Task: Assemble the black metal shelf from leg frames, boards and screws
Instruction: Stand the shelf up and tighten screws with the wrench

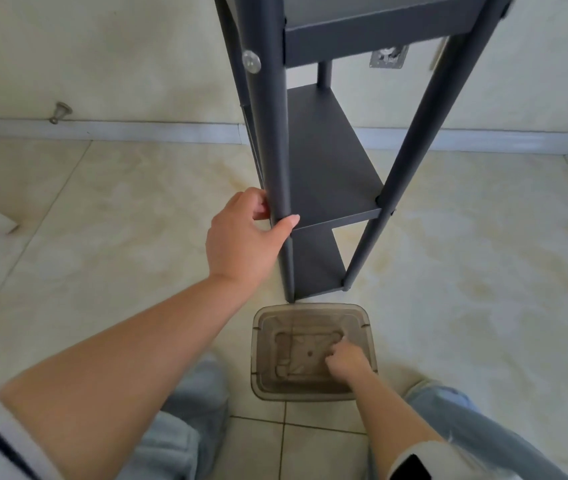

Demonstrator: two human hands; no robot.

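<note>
1. Since the camera looks almost straight down, the black shelf [331, 161] seems to lean away, but it stands upright on the tiled floor [466, 271], long axis vertical, feet down and top running out of the upper edge of view.
2. It sits close to the pale wall [102, 57], just in front of the baseboard [137, 131].
3. Three boards show: a top one [372, 32] cut off by the frame edge, a middle one [331, 168] and a bottom one [317, 268] near the floor. All lie flat between the round legs.
4. The left hand [244, 237] holds the near left leg [275, 133] right at the level of the middle board, thumb across the front of the tube and fingers curled round the far side.
5. A small clear knob [251, 61] sticks out of that same leg higher up.
6. The right hand [345, 362] is down inside a brownish see-through plastic bin [262, 375] on the floor, just in front of the shelf's near foot. Fingers are curled and bunched at the bottom of the bin; can't tell whether they're pinching anything, too blurry.
7. The bin stands between the person's knees in light jeans [185, 427].
8. A metal plate [389, 57] is fixed on the wall behind the shelf, and a small metal doorstop [61, 111] pokes out of the wall at left.
</note>
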